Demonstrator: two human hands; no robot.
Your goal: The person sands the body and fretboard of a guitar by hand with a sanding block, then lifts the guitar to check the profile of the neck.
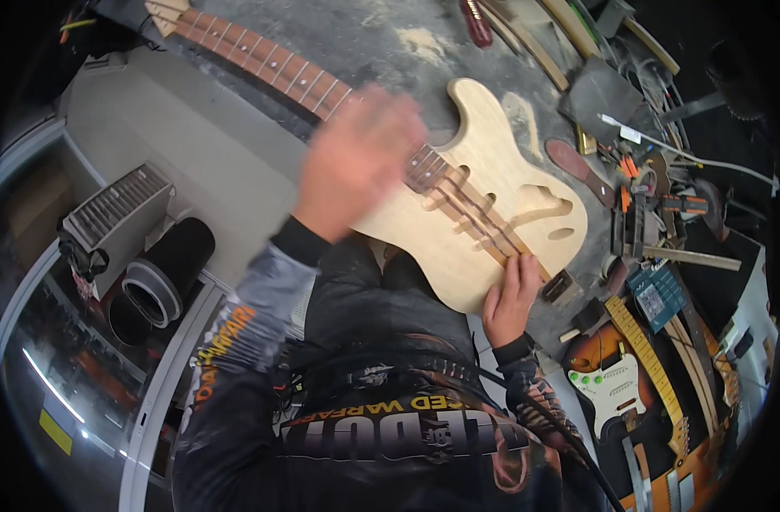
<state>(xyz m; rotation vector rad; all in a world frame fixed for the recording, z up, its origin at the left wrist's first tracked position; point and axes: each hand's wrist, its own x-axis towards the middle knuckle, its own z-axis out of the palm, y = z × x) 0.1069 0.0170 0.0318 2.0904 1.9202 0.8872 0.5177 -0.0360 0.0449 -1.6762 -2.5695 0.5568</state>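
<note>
An unfinished electric guitar lies at a slant over the bench edge. Its pale wooden body (407, 247) has routed cavities, and a band of striped wood (484, 218) runs along its middle. The dark fretted neck (279, 70) reaches to the upper left. Above the joint of neck and body my left hand (364, 154) is smeared by motion; its fingers cannot be made out, and it covers part of the fretboard. My right hand (511, 299) rests on the body's lower end, fingers stretched over the striped band and thumb apart, near the edge.
The grey workbench (356, 43) carries patches of wood dust (420, 43). Clamps (684, 205), wood strips and a pale cable (689, 158) crowd its right side. A sunburst guitar (608, 388) lies at lower right. On the left are a black cylinder (189, 247) and a glass cabinet (57, 367).
</note>
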